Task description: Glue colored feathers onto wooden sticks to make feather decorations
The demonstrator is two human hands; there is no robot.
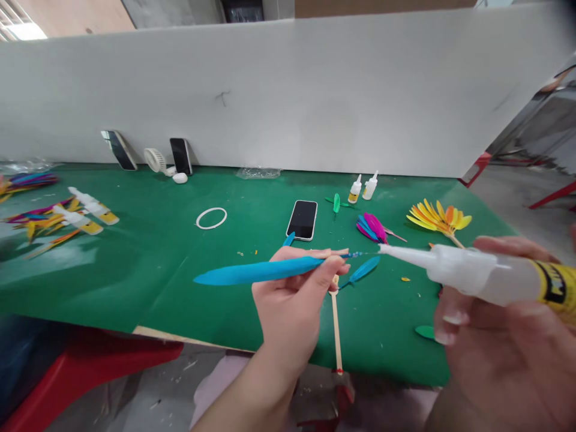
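Note:
My left hand [292,294] pinches a long blue feather [256,273] near its quill, with the vane pointing left. From the right, my right hand [508,336] grips a white glue bottle [477,273] with a yellow label. The bottle's nozzle is close to the quill tip, and a thin strand shows between them. Below my left hand a wooden stick [336,330] reaches over the table's front edge. A smaller blue feather [364,270] lies just right of my left fingers.
On the green table [216,192] are a phone [303,219], a white ring [211,218], small bottles [355,189], a purple-blue feather bundle [372,228] and a yellow feather fan [440,217]. More feathers and glue bottles [95,206] lie left. A white panel [279,96] stands behind.

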